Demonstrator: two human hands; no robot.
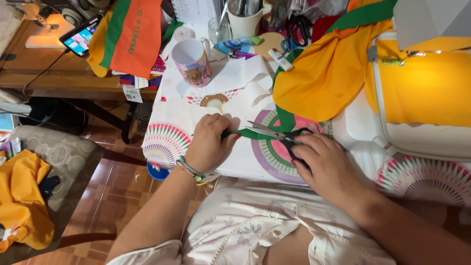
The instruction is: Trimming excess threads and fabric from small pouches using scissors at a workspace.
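Pink mug (192, 61) near phone (80, 38); glass jar (219, 30) behind.

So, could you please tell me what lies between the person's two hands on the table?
In the head view, a green fabric strip spans from the left hand to the right hand, with open scissors crossing it.

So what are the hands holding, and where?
The right hand holds scissors by the black handles. The left hand pinches the green strip at its end.

Green ribbon (248, 133); black-handled scissors (279, 135); orange cloth (324, 78); pink-green fan-patterned tablecloth (167, 140).
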